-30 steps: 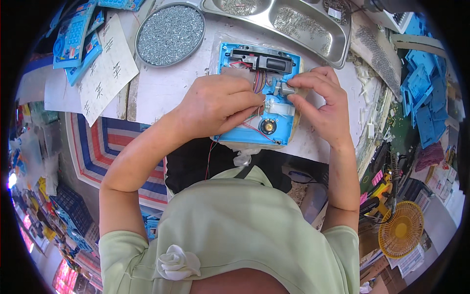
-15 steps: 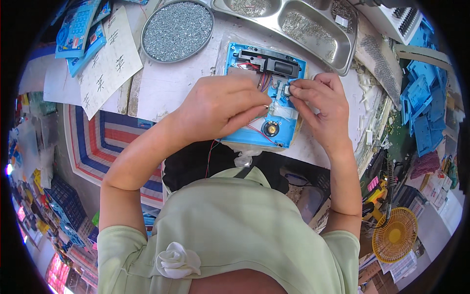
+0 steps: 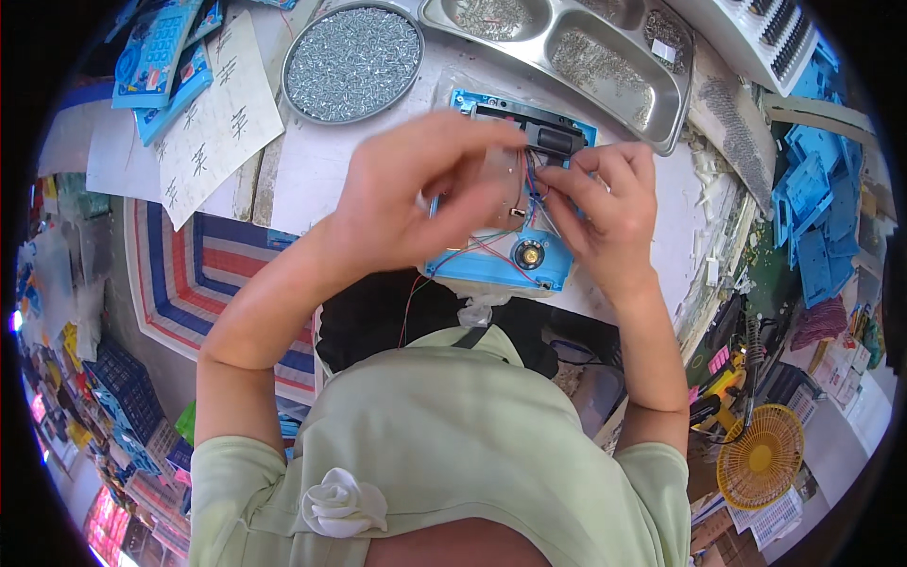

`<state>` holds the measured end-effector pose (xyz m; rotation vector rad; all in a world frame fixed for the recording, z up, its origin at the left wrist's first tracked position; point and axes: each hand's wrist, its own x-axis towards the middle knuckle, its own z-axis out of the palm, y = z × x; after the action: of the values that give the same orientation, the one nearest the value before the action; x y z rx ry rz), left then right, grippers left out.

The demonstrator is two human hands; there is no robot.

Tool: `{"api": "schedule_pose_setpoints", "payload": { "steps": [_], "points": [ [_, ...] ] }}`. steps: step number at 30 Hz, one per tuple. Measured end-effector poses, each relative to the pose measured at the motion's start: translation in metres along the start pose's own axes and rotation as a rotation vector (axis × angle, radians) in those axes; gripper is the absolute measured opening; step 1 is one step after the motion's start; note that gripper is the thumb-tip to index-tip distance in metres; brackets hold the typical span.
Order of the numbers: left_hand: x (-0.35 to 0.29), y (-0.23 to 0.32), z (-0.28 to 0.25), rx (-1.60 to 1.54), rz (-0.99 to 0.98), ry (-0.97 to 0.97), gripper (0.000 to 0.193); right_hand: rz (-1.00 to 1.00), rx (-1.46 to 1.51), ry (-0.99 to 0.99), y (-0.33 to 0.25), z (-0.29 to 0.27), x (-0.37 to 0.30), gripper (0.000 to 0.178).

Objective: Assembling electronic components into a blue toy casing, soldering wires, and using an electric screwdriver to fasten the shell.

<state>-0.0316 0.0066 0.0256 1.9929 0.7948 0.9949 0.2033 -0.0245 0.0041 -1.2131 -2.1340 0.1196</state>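
Note:
A blue plastic casing [image 3: 557,248] lies open on the table in front of me, with a black compartment [image 3: 553,140] along its far side and a small round speaker [image 3: 528,254] at its near end. Thin coloured wires [image 3: 532,184] run across its middle. My right hand [image 3: 609,198] is over the right side of the casing, thumb and fingers pinched on these wires. Above the left side hovers my left hand [image 3: 416,184], blurred by motion, its thumb and forefinger apart with nothing visible between them. It hides part of the casing.
Beyond the casing stand a round dish of screws [image 3: 354,64] and a metal compartment tray [image 3: 666,118] with small parts. Paper sheets [image 3: 222,123] and packed blue items [image 3: 156,57] lie far left. Blue plastic pieces [image 3: 812,208] are heaped right, above a yellow fan [image 3: 761,457].
My left hand has lifted from the casing's middle toward its far left side, and its fingers have parted. My right fingers have shifted slightly left onto the wires, which now lie more exposed.

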Motion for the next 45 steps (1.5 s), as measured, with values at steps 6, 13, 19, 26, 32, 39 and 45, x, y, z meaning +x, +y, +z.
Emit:
{"api": "schedule_pose_setpoints", "payload": {
  "steps": [6, 13, 19, 26, 32, 39, 45],
  "points": [
    [0.022, -0.02, 0.015, 0.178, 0.151, -0.268, 0.024, 0.154, 0.084, -0.014, -0.008, -0.008, -0.005, 0.022],
    [-0.002, -0.034, 0.012, 0.373, 0.299, -0.228, 0.026, 0.067, 0.099, -0.117, -0.01, -0.004, -0.001, 0.017],
    [-0.006, -0.028, -0.007, 0.596, 0.257, -0.053, 0.027, 0.131, 0.131, -0.059, -0.002, -0.012, -0.002, 0.017],
    [0.008, 0.044, 0.018, 0.208, 0.054, 0.111, 0.031, 0.252, 0.292, 0.106, 0.0, -0.01, -0.002, 0.015],
    [0.023, 0.007, 0.04, -0.015, -0.24, -0.086, 0.02, 0.298, 0.392, 0.102, 0.005, -0.012, 0.003, 0.014],
    [0.025, 0.009, 0.033, -0.282, -0.495, -0.111, 0.01, 0.41, 0.522, 0.054, 0.01, -0.008, -0.004, 0.013],
    [0.025, 0.007, 0.04, -0.278, -0.445, -0.097, 0.006, 0.285, 0.294, 0.105, -0.002, -0.022, -0.017, 0.012]
  ]
}}
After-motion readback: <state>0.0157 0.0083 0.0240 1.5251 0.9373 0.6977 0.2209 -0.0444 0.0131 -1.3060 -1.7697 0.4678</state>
